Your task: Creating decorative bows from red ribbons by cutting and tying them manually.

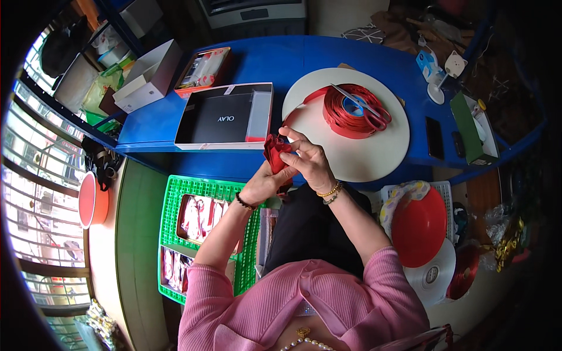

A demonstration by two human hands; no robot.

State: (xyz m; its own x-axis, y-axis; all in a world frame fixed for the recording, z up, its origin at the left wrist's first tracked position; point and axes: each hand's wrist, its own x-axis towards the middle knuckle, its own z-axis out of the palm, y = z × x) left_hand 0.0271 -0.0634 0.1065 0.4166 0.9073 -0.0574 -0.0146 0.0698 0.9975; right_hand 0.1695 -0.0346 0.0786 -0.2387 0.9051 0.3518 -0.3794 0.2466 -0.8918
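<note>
A folded red ribbon flower (274,153) is held up in front of my body, near the table's front edge. My left hand (262,186) grips it from below, fingers wrapped round its base. My right hand (309,162) pinches its right side between thumb and fingers, the other fingers bent over it. A strip of red ribbon (313,97) runs from near my hands to a wide red ribbon roll (335,117). That roll lies on a round white board (345,161). Scissors with red handles (381,120) rest on the roll.
On the blue table (263,52) are an open box with a black insert (205,120), an orange-rimmed tray (190,73), a dark phone (434,137) and a green box (468,126). Below left sits a green basket (175,225) with trays; a red basin (417,225) stands below right.
</note>
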